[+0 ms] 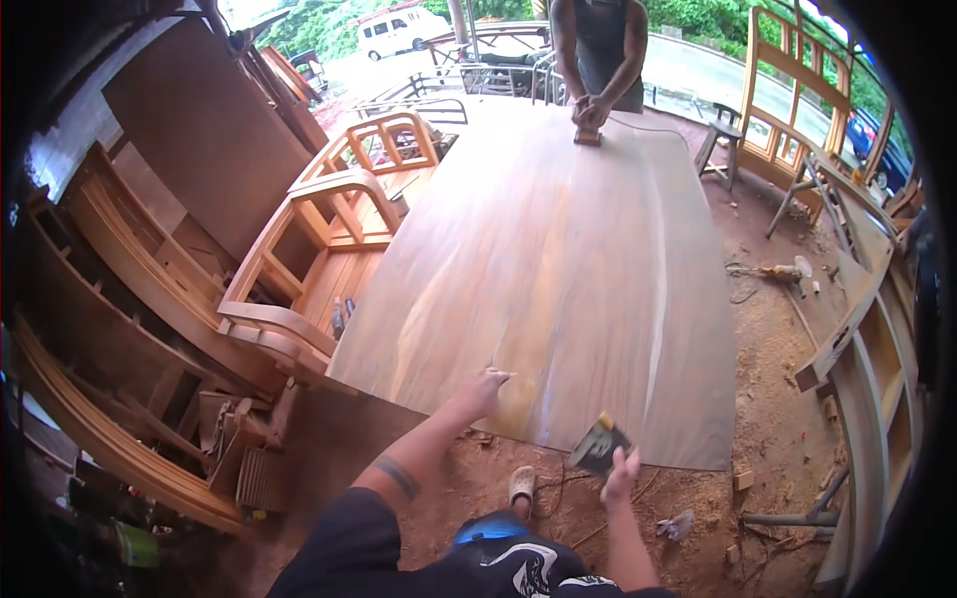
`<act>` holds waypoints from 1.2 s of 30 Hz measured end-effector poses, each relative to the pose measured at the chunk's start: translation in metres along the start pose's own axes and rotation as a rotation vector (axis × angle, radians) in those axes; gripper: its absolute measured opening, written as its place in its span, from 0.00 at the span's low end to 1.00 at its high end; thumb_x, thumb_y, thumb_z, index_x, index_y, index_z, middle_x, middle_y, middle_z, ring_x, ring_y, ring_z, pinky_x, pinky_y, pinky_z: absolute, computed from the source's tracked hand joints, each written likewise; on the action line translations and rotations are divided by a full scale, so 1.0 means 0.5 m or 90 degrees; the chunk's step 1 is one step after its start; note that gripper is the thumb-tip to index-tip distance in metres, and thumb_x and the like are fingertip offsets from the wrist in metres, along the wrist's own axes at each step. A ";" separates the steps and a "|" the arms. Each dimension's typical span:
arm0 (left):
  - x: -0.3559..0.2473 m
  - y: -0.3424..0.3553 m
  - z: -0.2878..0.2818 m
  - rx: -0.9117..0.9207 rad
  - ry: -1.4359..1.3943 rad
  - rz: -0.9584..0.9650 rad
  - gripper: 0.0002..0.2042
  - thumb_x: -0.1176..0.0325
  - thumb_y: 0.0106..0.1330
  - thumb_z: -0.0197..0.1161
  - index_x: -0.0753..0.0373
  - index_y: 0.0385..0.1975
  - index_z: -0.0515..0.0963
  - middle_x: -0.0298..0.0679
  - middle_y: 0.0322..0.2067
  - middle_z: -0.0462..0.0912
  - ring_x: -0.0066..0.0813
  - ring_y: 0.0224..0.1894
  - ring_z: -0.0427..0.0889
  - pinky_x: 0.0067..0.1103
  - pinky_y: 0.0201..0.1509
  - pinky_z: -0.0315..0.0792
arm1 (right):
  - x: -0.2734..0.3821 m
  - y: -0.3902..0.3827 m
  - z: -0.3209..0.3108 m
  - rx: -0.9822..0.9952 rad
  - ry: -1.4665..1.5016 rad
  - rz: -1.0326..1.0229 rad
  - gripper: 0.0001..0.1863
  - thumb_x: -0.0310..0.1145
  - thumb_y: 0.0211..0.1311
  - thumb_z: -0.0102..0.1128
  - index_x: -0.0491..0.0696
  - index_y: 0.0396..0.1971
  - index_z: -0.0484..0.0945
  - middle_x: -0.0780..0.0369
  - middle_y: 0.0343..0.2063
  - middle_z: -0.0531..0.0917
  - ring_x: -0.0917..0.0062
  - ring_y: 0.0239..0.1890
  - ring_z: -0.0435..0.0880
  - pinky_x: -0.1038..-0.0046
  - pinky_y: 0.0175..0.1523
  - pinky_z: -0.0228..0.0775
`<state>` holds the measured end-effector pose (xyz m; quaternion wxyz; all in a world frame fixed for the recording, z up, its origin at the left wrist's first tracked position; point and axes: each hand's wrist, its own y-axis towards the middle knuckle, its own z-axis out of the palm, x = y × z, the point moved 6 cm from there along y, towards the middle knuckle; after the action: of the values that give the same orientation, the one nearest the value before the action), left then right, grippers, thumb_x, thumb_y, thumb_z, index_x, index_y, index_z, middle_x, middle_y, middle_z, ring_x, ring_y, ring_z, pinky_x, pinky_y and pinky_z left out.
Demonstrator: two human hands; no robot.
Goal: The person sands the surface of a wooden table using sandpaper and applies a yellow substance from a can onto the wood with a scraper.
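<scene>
Worktop: a broad wooden panel [608,269] laid flat between the person and a co-worker, probably so both can reach its face from opposite ends.
Left hand: the left hand [486,391] is over the worktop's near end, fingers curled together beside a yellowish streak [516,407]; whether they pinch a thin tool, I cannot tell.
Right hand: the right hand [622,476] grips a dark flat piece [596,448] by its edge at the worktop's near edge, thumb on top, seemingly to keep its face up and the yellowish dab [605,422] on its corner within the left hand's reach.
Co-worker: both hands [591,112] press together on a block-shaped tool [587,138] at the worktop's far end, likely for steady pressure.
Seat: a wooden seat frame [339,189] stands along the worktop's left side.
</scene>
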<state>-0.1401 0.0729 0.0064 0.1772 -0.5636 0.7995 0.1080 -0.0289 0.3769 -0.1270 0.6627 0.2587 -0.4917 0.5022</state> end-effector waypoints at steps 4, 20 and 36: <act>-0.050 -0.103 0.122 -0.089 0.145 0.035 0.12 0.74 0.51 0.56 0.65 0.36 0.75 0.48 0.35 0.77 0.46 0.38 0.79 0.34 0.40 0.74 | 0.025 -0.171 -0.041 -0.007 0.044 0.062 0.19 0.27 0.61 0.49 0.41 0.53 0.64 0.59 0.47 0.75 0.74 0.48 0.75 0.70 0.57 0.65; -0.383 -0.335 -0.100 -0.037 -1.003 -0.024 0.18 0.80 0.65 0.50 0.71 0.56 0.68 0.41 0.49 0.77 0.24 0.49 0.76 0.19 0.56 0.68 | 0.309 -0.314 0.095 -0.027 0.233 -0.041 0.13 0.28 0.67 0.47 0.42 0.50 0.64 0.60 0.43 0.76 0.79 0.43 0.75 0.76 0.51 0.69; -0.435 -0.448 -0.169 -0.087 -0.441 0.136 0.19 0.83 0.61 0.51 0.71 0.54 0.70 0.52 0.44 0.79 0.38 0.46 0.80 0.26 0.51 0.72 | 0.342 -0.372 0.071 -0.030 0.151 -0.077 0.12 0.28 0.68 0.47 0.43 0.48 0.64 0.61 0.43 0.75 0.81 0.43 0.73 0.76 0.52 0.67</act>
<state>0.1222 0.1530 0.1779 0.3870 -0.4178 0.7375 0.3629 0.1307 0.3503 0.0704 0.7510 0.2109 -0.4051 0.4768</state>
